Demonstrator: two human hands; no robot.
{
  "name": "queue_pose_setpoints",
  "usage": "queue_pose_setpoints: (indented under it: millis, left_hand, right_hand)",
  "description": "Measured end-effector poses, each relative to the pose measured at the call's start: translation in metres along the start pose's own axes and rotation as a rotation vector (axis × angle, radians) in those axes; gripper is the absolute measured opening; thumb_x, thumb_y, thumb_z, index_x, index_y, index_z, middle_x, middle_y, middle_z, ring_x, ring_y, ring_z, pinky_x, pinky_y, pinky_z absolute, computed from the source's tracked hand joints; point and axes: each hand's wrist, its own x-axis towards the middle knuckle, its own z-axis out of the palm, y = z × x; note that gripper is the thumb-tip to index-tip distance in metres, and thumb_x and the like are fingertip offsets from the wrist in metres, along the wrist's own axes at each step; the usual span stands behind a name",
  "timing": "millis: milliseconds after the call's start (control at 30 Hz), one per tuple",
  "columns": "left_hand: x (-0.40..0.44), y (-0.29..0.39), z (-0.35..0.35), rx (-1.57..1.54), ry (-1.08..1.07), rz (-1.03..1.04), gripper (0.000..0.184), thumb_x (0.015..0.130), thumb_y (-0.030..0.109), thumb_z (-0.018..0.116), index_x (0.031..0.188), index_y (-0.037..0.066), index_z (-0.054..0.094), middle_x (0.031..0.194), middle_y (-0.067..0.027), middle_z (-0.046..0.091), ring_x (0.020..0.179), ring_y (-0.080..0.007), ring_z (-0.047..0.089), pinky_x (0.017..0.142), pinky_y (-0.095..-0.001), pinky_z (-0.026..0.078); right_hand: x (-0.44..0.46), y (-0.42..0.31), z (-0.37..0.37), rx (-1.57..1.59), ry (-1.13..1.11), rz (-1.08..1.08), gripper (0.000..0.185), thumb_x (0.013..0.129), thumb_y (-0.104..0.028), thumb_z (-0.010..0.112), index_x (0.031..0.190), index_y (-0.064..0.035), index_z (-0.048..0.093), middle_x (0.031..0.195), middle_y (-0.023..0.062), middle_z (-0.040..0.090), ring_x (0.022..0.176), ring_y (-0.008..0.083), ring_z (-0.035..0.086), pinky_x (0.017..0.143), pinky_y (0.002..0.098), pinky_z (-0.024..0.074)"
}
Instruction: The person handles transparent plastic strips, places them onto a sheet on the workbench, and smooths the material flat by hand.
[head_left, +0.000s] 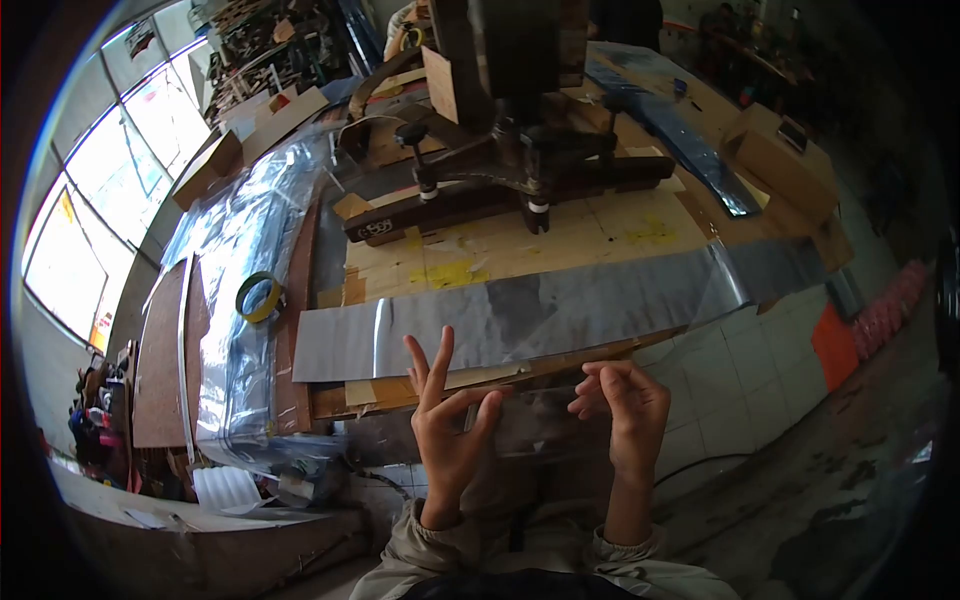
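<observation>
Grey sheet strip (600, 300) is lying along the worktop's (590, 225) near side, just beyond both hands. The left hand (448, 430) is holding its thumb and forefinger narrowly apart, its raised fingertips overlapping the strip in view. The right hand (632, 410) is bending its fingers loosely; whether either is pinching something thin, I cannot tell. Farther out, a tape roll (241, 297) is resting on glare-streaked plastic film (240, 380), and the top edge is cutting off a dark metal stand (510, 178).
</observation>
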Motion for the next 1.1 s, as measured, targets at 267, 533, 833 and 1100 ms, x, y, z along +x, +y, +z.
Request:
queue_pose_setpoints:
  millis: [267,533,833,1100]
  left_hand:
    - [0.008,-0.016,0.009,0.292,0.184,0.085,0.007,0.073,0.009,0.076,0.071,0.012,0.07,0.146,-0.0068,0.048,0.147,-0.0409,0.01,0.115,-0.0613,0.005]
    - [0.026,-0.053,0.01,0.732,0.379,0.012,0.007,0.088,0.014,0.06,0.083,0.011,0.063,0.122,-0.0006,0.065,0.141,-0.032,0.034,0.115,-0.0621,0.006]
    - [0.031,-0.047,0.019,0.585,0.445,-0.068,0.007,0.089,0.014,0.062,0.087,0.012,0.068,0.088,0.0024,0.073,0.093,-0.0173,0.068,0.102,-0.0396,0.04]
    - [0.026,-0.04,0.026,0.655,0.492,-0.084,0.011,0.085,0.012,0.067,0.095,0.014,0.071,0.092,-0.0009,0.074,0.089,-0.0145,0.07,0.089,-0.0336,0.046]
  right_hand:
    - [0.007,0.008,-0.002,-0.067,-0.035,0.024,0.022,0.098,-0.016,0.056,0.101,0.0034,0.067,0.077,0.0094,0.069,0.067,0.0144,0.068,0.058,0.0237,0.0515]
    - [0.046,0.004,-0.01,-0.151,-0.232,0.076,0.02,0.097,-0.011,0.057,0.105,0.0049,0.067,0.084,0.0106,0.07,0.078,0.0134,0.069,0.074,0.0249,0.0566]
    - [0.116,-0.002,-0.012,-0.5,-0.363,-0.263,0.015,0.09,-0.006,0.062,0.102,-0.002,0.069,0.081,0.0096,0.069,0.073,0.0155,0.068,0.064,0.0255,0.0526]
    - [0.126,0.02,-0.009,-0.666,-0.396,-0.293,0.013,0.09,-0.009,0.061,0.091,0.0001,0.07,0.071,0.0067,0.064,0.059,0.0121,0.062,0.056,0.0243,0.0481]
